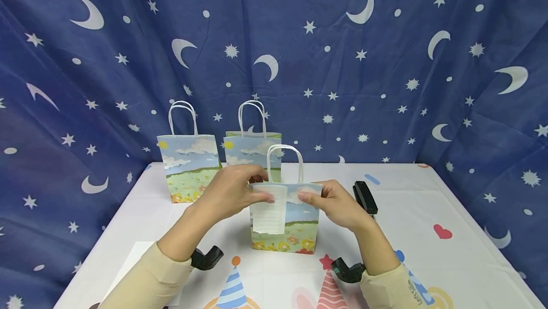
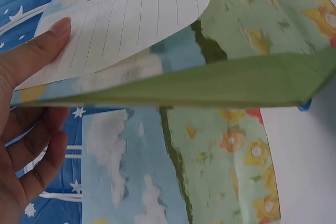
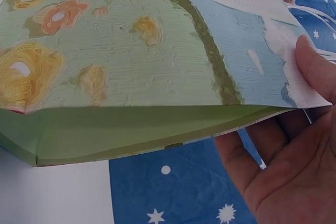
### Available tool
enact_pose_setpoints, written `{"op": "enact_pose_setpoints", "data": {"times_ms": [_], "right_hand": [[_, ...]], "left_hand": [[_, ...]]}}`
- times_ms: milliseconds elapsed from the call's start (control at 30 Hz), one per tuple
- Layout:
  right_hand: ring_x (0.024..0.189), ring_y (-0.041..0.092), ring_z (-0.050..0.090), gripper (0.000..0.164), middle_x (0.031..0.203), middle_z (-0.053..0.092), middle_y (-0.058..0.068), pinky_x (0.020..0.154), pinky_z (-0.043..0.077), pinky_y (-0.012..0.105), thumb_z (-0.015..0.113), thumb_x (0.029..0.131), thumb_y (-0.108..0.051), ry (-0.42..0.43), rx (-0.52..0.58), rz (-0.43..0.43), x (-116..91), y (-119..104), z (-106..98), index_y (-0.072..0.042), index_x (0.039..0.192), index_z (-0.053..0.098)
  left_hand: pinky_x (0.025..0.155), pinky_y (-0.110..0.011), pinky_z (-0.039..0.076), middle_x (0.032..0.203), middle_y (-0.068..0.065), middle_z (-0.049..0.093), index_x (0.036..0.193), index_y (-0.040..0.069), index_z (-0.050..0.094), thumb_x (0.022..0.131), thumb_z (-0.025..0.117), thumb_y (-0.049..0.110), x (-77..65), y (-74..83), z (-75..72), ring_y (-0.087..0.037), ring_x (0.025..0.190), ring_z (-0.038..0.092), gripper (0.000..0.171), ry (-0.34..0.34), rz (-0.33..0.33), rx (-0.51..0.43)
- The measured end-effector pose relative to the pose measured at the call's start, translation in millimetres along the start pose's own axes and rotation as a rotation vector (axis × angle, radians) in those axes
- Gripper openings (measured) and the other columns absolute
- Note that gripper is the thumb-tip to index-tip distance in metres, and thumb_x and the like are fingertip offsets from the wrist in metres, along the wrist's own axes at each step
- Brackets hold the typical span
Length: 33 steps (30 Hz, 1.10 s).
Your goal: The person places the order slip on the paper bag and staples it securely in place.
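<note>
A small paper gift bag (image 1: 299, 240) with a meadow-and-sky print stands upright at the table's middle, its white handles up. Against its upper left front lies a lined slip of paper (image 1: 269, 218) with a ragged lower edge. My left hand (image 1: 233, 190) pinches the slip and the bag's top left edge, thumb (image 2: 44, 48) in front and fingers behind. At the top right edge, my right hand (image 1: 338, 203) grips the bag between its thumb (image 3: 313, 66) on the front and fingers behind. The bag's green side panel (image 2: 210, 85) shows in the left wrist view.
Two similar gift bags stand behind: one at the left (image 1: 188, 156), another (image 1: 239, 149) partly hidden by the front bag and left hand. A black stapler-like object (image 1: 365, 197) lies right of the right hand. White paper (image 1: 132, 261) lies under the left forearm.
</note>
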State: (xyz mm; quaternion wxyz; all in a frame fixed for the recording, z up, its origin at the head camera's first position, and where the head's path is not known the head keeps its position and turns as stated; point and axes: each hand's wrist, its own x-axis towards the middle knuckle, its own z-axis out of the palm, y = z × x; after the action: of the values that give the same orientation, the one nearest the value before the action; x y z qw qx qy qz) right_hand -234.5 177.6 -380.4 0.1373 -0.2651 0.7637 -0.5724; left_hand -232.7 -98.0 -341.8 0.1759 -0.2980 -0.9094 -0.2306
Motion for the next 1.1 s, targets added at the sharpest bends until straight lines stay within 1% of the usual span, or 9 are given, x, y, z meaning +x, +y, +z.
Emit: {"op": "enact_pose_setpoints", "data": {"times_ms": [333, 500, 567, 633, 733, 833, 933, 967, 1100], "right_hand": [[0.105, 0.022, 0.067, 0.028, 0.116, 0.07, 0.007, 0.089, 0.054, 0.034, 0.059, 0.097, -0.028, 0.003, -0.007, -0.005, 1, -1, -1, -0.013, 0.119, 0.068], [0.104, 0.022, 0.067, 0.025, 0.114, 0.071, 0.006, 0.087, 0.055, 0.037, 0.061, 0.096, -0.025, 0.019, -0.029, -0.073, 4, -2, 2, -0.013, 0.117, 0.069], [0.099, 0.02, 0.068, 0.023, 0.11, 0.072, 0.004, 0.084, 0.056, 0.036, 0.064, 0.095, -0.026, 0.05, -0.065, -0.097, 6, -3, 5, -0.015, 0.114, 0.07], [0.086, 0.016, 0.067, 0.02, 0.101, 0.073, 0.002, 0.075, 0.056, 0.033, 0.066, 0.092, -0.029, 0.101, -0.113, -0.105, 7, -4, 8, -0.018, 0.108, 0.072], [0.069, 0.011, 0.058, 0.017, 0.088, 0.072, -0.001, 0.062, 0.052, 0.029, 0.068, 0.09, -0.035, 0.165, -0.166, -0.096, 9, -5, 12, -0.021, 0.098, 0.074], [0.067, 0.012, 0.054, 0.016, 0.085, 0.072, -0.001, 0.061, 0.05, 0.03, 0.068, 0.09, -0.036, 0.183, -0.168, -0.097, 8, -4, 13, -0.022, 0.094, 0.074], [0.08, 0.015, 0.064, 0.015, 0.093, 0.073, -0.002, 0.072, 0.055, 0.032, 0.067, 0.092, -0.032, 0.163, -0.135, -0.093, 7, -4, 14, -0.021, 0.099, 0.074], [0.085, 0.016, 0.066, 0.015, 0.096, 0.074, -0.002, 0.076, 0.055, 0.033, 0.066, 0.092, -0.031, 0.154, -0.122, -0.091, 6, -3, 14, -0.021, 0.101, 0.074], [0.097, 0.02, 0.069, 0.018, 0.103, 0.074, -0.001, 0.084, 0.055, 0.034, 0.065, 0.093, -0.029, 0.123, -0.081, -0.087, 4, -1, 15, -0.02, 0.108, 0.072]], "left_hand": [[0.049, -0.02, 0.038, 0.064, 0.017, 0.063, 0.075, 0.027, 0.066, 0.069, 0.08, 0.054, 11.0, 8.5, 7.5, 0.003, 0.054, 0.05, 0.031, -0.006, 0.019, 0.034], [0.047, -0.02, 0.035, 0.059, 0.016, 0.063, 0.075, 0.025, 0.069, 0.067, 0.08, 0.056, 12.2, 9.5, 10.0, 0.003, 0.05, 0.046, 0.033, 0.027, 0.007, 0.041], [0.047, -0.02, 0.034, 0.056, 0.016, 0.06, 0.073, 0.024, 0.069, 0.066, 0.08, 0.057, 12.0, 9.4, 11.1, 0.002, 0.048, 0.043, 0.035, 0.044, 0.004, 0.047], [0.046, -0.021, 0.032, 0.053, 0.016, 0.057, 0.071, 0.024, 0.068, 0.066, 0.08, 0.058, 11.5, 9.0, 12.1, 0.0, 0.046, 0.041, 0.036, 0.061, 0.003, 0.045], [0.045, -0.021, 0.032, 0.053, 0.017, 0.054, 0.071, 0.024, 0.068, 0.066, 0.079, 0.059, 10.7, 7.9, 13.7, -0.001, 0.046, 0.04, 0.037, 0.076, -0.001, 0.018], [0.049, -0.021, 0.038, 0.061, 0.019, 0.059, 0.076, 0.028, 0.069, 0.067, 0.079, 0.058, 7.7, 5.0, 16.3, 0.001, 0.051, 0.046, 0.033, 0.053, -0.046, -0.088], [0.058, -0.023, 0.048, 0.077, 0.02, 0.066, 0.084, 0.034, 0.071, 0.071, 0.079, 0.055, 2.4, -1.8, 21.3, 0.0, 0.065, 0.058, 0.026, -0.003, -0.113, -0.298], [0.06, -0.025, 0.05, 0.082, 0.019, 0.068, 0.087, 0.035, 0.071, 0.072, 0.079, 0.053, 0.3, -4.6, 23.7, -0.004, 0.069, 0.061, 0.024, -0.022, -0.138, -0.38], [0.058, -0.027, 0.05, 0.1, 0.01, 0.071, 0.098, 0.032, 0.074, 0.078, 0.079, 0.043, -7.8, -14.6, 35.0, -0.009, 0.059, 0.055, 0.024, -0.076, -0.193, -0.662]]}}
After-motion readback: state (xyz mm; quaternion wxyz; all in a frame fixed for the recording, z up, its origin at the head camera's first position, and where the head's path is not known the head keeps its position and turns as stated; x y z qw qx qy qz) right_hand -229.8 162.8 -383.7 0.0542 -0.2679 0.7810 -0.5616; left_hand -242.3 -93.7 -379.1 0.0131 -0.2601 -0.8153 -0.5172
